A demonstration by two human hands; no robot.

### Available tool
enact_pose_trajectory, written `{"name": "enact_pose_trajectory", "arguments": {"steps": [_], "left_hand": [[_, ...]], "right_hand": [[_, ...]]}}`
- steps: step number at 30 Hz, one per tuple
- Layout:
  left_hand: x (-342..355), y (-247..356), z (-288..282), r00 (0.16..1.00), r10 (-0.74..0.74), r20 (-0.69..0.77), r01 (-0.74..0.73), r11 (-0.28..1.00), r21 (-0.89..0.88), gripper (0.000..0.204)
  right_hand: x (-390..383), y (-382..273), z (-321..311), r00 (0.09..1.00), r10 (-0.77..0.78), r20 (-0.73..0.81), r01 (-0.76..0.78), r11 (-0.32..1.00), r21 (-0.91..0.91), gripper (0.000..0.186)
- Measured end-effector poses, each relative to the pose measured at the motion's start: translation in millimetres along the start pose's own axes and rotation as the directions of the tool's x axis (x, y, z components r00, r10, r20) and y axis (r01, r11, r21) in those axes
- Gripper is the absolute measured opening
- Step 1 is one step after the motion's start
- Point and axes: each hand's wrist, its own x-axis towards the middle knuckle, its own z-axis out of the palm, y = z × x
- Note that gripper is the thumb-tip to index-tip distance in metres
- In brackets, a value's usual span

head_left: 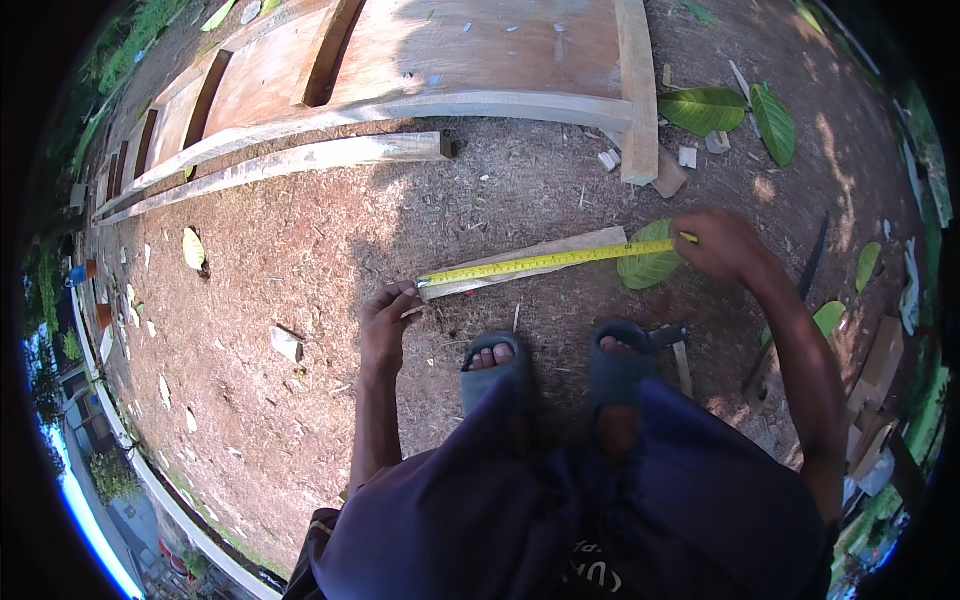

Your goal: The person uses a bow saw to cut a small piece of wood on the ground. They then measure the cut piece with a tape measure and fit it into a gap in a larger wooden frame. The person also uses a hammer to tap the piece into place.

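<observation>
Dark sandals (pixel 560 365) stand on gritty, sawdust-strewn reddish earth (pixel 300 300) outdoors. Left hand (pixel 385 318) pinches the yellow tape (pixel 545 261) end on a rough wooden strip (pixel 525 262); right hand (pixel 722 243) grips its far end. Pale planks (pixel 400 80) lie beyond.

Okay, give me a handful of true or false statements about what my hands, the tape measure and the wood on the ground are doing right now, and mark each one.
1. A yellow tape measure is stretched along a short wooden strip. True.
2. The left hand is at the tape's left end. True.
3. The right hand is lifted well clear of the tape. False: it is at the tape's right end, over a green leaf.
4. The strip rests on a workbench. False: it lies on the dirt ground.
5. A large wooden frame lies beyond the strip. True.
</observation>
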Motion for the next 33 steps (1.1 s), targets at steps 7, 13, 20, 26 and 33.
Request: {"name": "enact_pose_trajectory", "arguments": {"steps": [7, 13, 20, 26, 33], "left_hand": [[1, 0, 1, 1.000, 0.011, 0.014, -0.011, 1.000, 0.019, 0.019], [-1, 1, 4, 1.000, 0.010, 0.004, -0.010, 1.000, 0.027, 0.019], [2, -1, 14, 0.914, 0.372, -0.162, -0.288, 0.877, 0.385, 0.029], [-20, 28, 78, 0.765, 0.642, 0.041, -0.518, 0.576, 0.632, 0.030], [-12, 19, 168, 0.600, 0.661, 0.452, -0.787, 0.387, 0.480, 0.025]], "right_hand": [[6, -7, -4, 0.995, 0.078, 0.062, -0.075, 0.996, -0.053, 0.022], [8, 2, 7, 0.998, 0.048, -0.028, -0.049, 0.999, -0.018, 0.024], [14, 10, 21, 0.993, -0.004, -0.114, -0.002, 0.999, -0.052, 0.024], [16, 19, 34, 0.983, -0.022, -0.182, 0.010, 0.998, -0.066, 0.026], [19, 12, 24, 0.993, 0.002, -0.119, -0.006, 0.999, -0.033, 0.026]]}}
